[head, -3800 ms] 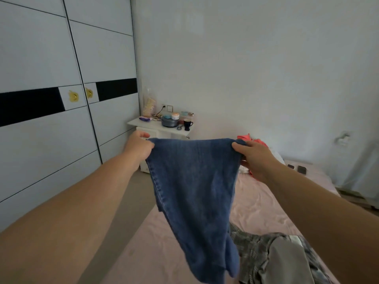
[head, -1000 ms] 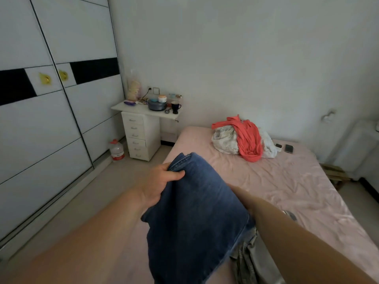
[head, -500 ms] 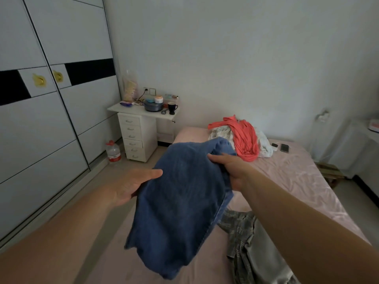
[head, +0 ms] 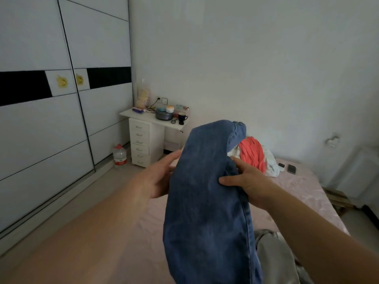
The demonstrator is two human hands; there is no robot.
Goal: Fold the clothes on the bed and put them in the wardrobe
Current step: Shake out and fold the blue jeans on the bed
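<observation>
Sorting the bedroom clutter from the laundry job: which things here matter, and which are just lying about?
Job: jeans held by left hand and right hand; red garment; bed; wardrobe.
Lying about: water bottle, mug, phones, drawer unit.

no text, brand or number can be read anywhere. the water bottle [head: 119, 157] on the floor at middle left carries a red label, and the jar [head: 169, 108] on the white worktop [head: 143, 116] has a lid marking, but both are too small to read.
</observation>
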